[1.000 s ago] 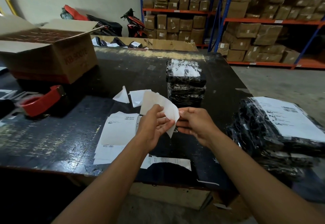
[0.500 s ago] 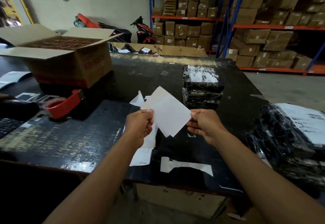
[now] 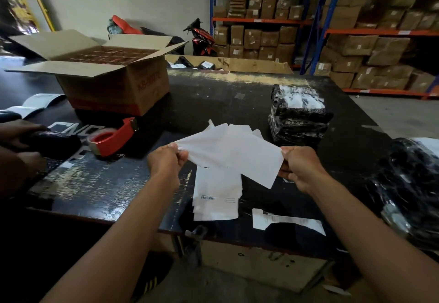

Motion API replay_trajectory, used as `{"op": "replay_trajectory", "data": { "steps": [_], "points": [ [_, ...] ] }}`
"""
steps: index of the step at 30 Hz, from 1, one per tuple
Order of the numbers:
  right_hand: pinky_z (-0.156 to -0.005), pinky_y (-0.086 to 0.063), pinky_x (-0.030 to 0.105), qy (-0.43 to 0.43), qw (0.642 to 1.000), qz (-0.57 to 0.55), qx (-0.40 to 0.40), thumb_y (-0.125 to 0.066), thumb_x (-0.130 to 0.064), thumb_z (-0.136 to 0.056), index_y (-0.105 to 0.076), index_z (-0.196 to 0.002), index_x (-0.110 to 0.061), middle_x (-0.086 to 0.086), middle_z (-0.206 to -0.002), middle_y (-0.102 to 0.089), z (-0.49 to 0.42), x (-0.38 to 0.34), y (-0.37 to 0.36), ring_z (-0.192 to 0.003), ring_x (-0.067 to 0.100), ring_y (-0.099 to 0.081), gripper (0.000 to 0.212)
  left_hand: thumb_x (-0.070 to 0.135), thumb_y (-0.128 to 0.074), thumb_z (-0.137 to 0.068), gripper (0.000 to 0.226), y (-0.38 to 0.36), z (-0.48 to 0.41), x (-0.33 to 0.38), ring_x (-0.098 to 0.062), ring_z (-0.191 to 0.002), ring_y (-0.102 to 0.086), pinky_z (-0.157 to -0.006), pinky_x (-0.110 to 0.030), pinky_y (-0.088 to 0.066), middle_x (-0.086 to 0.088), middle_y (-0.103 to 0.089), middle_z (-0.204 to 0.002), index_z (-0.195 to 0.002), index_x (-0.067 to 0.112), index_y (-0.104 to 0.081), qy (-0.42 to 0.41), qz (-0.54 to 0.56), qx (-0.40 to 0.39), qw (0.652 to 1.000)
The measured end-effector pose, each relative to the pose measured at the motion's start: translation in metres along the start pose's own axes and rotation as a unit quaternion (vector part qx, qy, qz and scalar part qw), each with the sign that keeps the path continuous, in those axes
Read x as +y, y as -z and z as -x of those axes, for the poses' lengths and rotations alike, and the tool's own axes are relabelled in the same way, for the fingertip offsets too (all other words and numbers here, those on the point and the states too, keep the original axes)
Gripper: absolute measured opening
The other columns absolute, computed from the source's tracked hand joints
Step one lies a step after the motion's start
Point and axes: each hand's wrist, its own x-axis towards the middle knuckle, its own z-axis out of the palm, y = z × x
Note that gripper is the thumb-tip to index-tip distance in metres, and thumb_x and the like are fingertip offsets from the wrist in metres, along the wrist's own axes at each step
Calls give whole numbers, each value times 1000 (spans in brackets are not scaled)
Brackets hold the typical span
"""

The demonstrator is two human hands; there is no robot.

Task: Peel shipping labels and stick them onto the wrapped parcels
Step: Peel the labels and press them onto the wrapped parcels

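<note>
**Tally at the packing table**

Two hands were in view, the left hand point(image 3: 164, 160) and the right hand point(image 3: 301, 167), with two overlapping white sheets point(image 3: 237, 153) pinched between them. The table point(image 3: 213, 103) carried one open carton point(image 3: 114, 84), one red tape dispenser point(image 3: 114, 140), one label pile point(image 3: 216, 195), one paper strip point(image 3: 285, 220) and two parcel stacks: a middle stack point(image 3: 299, 112) and a right-edge stack point(image 3: 408, 184).

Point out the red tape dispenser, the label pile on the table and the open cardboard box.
red tape dispenser point(image 3: 116, 140): head view, red handle.
label pile point(image 3: 216, 207): head view, top sheet below barcode.
open cardboard box point(image 3: 102, 91): head view, front wall.
</note>
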Motion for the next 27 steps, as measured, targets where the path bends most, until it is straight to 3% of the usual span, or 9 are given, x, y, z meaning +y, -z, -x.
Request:
{"op": "replay_trajectory", "data": {
  "steps": [3,6,9,13,17,20,22,25,27],
  "points": [
    [-62,-51,32,-2,999,-30,27,-42,-3,-100,-61,-80,-11,9,-85,-68,-2,-3,1,-76,20,-64,29,7,-57,-97,11,5,-11,4,-8,-57,-59,-50,-14,-52,-8,-61,-81,-105,0,-61,-1,37,42,998],
    [-73,-52,39,-3,996,-59,62,-41,-2,-100,-61,-78,-13,6,-81,-67,-10,-12,1,-73,20,-63,31,7,-56,-97,10,3,-20,4,-8,-58,-60,-49,-14,-50,-7,-62,-80,-105,1,-59,-8,64,83,994],
    [-68,-53,37,12,992,-93,79,-42,-1,-99,-62,-81,-13,6,-89,-68,-26,-26,1,-79,20,-65,29,9,-57,-97,16,-5,-29,1,-7,-55,-64,-48,-15,-51,-8,-64,-79,-110,0,-59,-6,78,113,991],
    [-63,-52,37,28,991,-111,63,-46,-6,-101,-61,-99,-10,7,-96,-66,-52,-49,-8,-89,23,-65,16,-2,-57,-93,23,-26,-40,-7,-11,-59,-65,-47,-15,-51,-10,-63,-79,-115,-7,-58,21,57,76,995],
    [-65,-53,39,42,990,-134,28,-45,-5,-101,-56,-114,-8,9,-100,-61,-78,-68,-25,-90,25,-62,17,-9,-60,-85,25,-64,-63,-24,-16,-65,-67,-51,-21,-53,-9,-64,-77,-110,-9,-62,38,-17,30,999],
    [-64,-52,38,54,991,-120,5,-44,-5,-102,-59,-110,-6,11,-97,-64,-97,-73,-33,-87,25,-63,17,-8,-68,-78,22,-91,-81,-38,-29,-91,-70,-78,-34,-59,-17,-67,-98,-99,-5,-62,70,-94,23,993],
    [-61,-51,36,60,993,-103,-7,-42,-6,-102,-61,-104,-7,10,-94,-65,-109,-76,-36,-84,24,-64,18,-4,-70,-80,29,-106,-92,-47,-34,-102,-67,-88,-38,-56,-20,-65,-115,-107,-4,-59,88,-138,21,986],
    [-62,-53,35,69,994,-81,-19,-41,-7,-103,-62,-104,-6,12,-94,-68,-126,-82,-37,-85,26,-66,21,15,-75,-84,46,-118,-102,-51,-27,-101,-66,-80,-30,-54,-15,-66,-111,-120,-5,-54,98,-256,40,961],
    [-63,-53,35,75,995,-60,-28,-40,-8,-104,-62,-99,-7,12,-95,-69,-136,-85,-38,-84,25,-66,22,16,-70,-87,38,-122,-108,-56,-23,-86,-65,-67,-27,-50,-11,-66,-97,-119,-2,-58,86,-274,29,958]
  ]
}}
